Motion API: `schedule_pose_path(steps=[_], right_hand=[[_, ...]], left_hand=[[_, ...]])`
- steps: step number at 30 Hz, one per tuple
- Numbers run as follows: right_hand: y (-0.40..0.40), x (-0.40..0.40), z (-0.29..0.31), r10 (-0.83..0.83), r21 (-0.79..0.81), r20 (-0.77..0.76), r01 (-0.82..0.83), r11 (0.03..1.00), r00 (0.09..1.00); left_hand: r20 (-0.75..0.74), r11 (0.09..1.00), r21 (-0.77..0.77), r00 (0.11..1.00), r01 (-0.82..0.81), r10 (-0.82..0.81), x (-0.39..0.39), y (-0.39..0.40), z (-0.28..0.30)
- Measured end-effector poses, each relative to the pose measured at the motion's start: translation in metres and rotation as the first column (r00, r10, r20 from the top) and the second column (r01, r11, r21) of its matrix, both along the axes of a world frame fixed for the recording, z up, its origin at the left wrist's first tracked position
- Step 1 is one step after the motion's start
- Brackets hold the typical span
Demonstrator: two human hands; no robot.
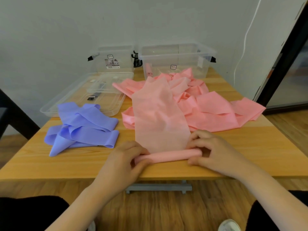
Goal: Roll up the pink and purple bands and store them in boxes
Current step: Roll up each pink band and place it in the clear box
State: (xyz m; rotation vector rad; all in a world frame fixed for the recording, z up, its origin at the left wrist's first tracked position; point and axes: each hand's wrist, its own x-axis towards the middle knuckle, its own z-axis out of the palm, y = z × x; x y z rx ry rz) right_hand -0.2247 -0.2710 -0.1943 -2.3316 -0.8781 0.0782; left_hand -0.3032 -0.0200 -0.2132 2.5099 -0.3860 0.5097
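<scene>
the far end of the pink band is disappearing into a crumpled heap of pink sheets; its near end is lying as a tight roll along the desk's near edge. the left hand and right hand are curling around the roll's ends. the smooth purple bands are lying loosely folded toward the left edge. the clear plastic boxes are standing at the far edge, something pink inside being hard to make out.

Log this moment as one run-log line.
step: rolling pink band | left hand: grips roll's left end | right hand: grips right end | purple band: unrolled | right box: one pink roll inside
</scene>
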Motion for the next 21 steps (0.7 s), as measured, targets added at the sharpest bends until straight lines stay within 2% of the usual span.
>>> schedule_pose_path(steps=[2, 6, 10, 12, 14, 18, 21], right_hand=[[-0.0029, -0.0012, 0.0002, 0.029, 0.002, -0.008, -0.029, 1.000, 1.000], [-0.0020, -0.0071, -0.0016, -0.051, 0.094, -0.020, 0.053, 0.994, 0.998], [0.0004, -0.0069, -0.0029, -0.068, 0.091, 0.000, 0.068, 0.993, 0.998], [0.0006, -0.0056, -0.0032, -0.071, 0.085, 0.072, 0.064, 0.994, 0.995], [-0.0014, -0.0041, -0.0016, -0.042, 0.070, 0.097, 0.035, 0.997, 0.994], [-0.0058, -0.0057, 0.0011, 0.028, 0.045, 0.038, -0.029, 0.999, 0.999], [-0.0047, -0.0097, 0.0005, 0.010, 0.062, 0.008, -0.011, 0.998, 1.000]], left_hand=[[-0.001, 0.999, -0.047, 1.000, 0.001, -0.001, -0.0011, -0.0019, 0.0016], [-0.016, 0.991, -0.132, 1.000, -0.001, -0.002, -0.0026, -0.0041, 0.0033], [-0.050, 0.996, -0.044, 0.995, 0.079, -0.081, -0.0010, -0.0010, 0.0020], [-0.088, 0.994, -0.005, 0.990, 0.106, -0.106, 0.0012, 0.0021, 0.0019], [-0.103, 0.993, -0.032, 0.988, 0.116, -0.119, 0.0015, 0.0036, 0.0039], [-0.093, 0.991, -0.131, 0.995, 0.024, -0.036, -0.0012, -0.0008, 0.0070], [-0.091, 0.990, -0.120, 0.992, 0.078, -0.090, -0.0013, 0.0001, 0.0065]])
